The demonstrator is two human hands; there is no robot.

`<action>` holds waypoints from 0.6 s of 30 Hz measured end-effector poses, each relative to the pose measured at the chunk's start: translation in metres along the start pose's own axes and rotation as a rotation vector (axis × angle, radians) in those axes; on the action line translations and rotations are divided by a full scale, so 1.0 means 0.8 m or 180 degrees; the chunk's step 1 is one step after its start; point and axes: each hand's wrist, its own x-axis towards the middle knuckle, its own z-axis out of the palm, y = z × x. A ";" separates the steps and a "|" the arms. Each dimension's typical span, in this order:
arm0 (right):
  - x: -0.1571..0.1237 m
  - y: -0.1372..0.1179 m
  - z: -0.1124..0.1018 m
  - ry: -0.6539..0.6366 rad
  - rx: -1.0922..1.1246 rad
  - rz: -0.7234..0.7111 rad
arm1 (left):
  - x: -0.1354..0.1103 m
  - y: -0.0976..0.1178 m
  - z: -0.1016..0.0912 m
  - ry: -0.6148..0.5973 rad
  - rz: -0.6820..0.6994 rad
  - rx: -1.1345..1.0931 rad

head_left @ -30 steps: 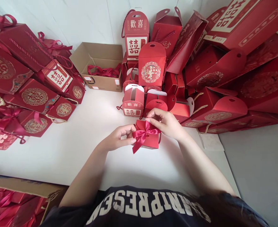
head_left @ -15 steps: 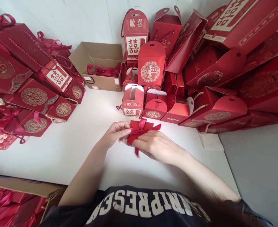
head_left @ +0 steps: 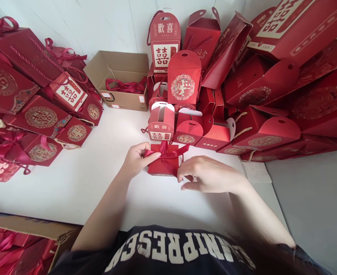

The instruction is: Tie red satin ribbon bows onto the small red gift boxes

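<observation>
A small red gift box [head_left: 162, 167] with a red ribbon bow [head_left: 168, 154] tied across its top sits on the white table in front of me. My left hand [head_left: 138, 158] is closed at the box's left side, its thumb pressing the bow's left loop; the other fingertips are partly hidden behind the box. On the right, my right hand [head_left: 204, 173] hovers with loosely bent fingers, thumb apart from the index finger. Its index fingertip is close to the box's right edge and a ribbon end; whether they touch, I cannot tell.
Behind the box stand small open red boxes [head_left: 161, 122], with taller red boxes [head_left: 261, 130] piled to the right. A cardboard box [head_left: 125, 101] holds red ribbons. Finished-looking red boxes [head_left: 41, 116] are stacked at left. A larger carton [head_left: 31, 225] of ribboned boxes is at lower left.
My right hand has moved off the bow to the right and its fingers have parted. The gift box has shifted slightly left, and more of its top and bow shows.
</observation>
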 end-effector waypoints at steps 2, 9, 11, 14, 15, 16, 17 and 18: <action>-0.002 0.005 -0.006 0.0042 0.0400 0.0033 | 0.000 -0.001 -0.002 -0.0068 0.0000 0.0009; 0.028 0.018 0.020 0.1790 -0.0078 0.0050 | 0.001 -0.001 -0.006 -0.0385 -0.0013 0.0009; 0.039 0.017 0.033 0.1844 -0.0163 0.0039 | 0.000 -0.001 -0.005 -0.0439 0.0029 -0.0001; 0.052 0.016 0.045 0.1853 -0.0236 0.0163 | 0.000 0.001 -0.002 -0.0506 0.0083 0.0013; 0.054 0.017 0.047 0.1837 -0.0273 0.0195 | 0.000 0.001 -0.001 -0.0522 0.0089 0.0020; 0.056 0.018 0.048 0.1819 -0.0313 0.0218 | 0.000 0.002 0.000 -0.0530 0.0090 0.0029; 0.056 0.019 0.049 0.1802 -0.0349 0.0238 | -0.001 0.002 0.001 -0.0534 0.0085 0.0041; 0.057 0.020 0.049 0.1785 -0.0374 0.0252 | -0.001 0.002 0.001 -0.0528 0.0078 0.0052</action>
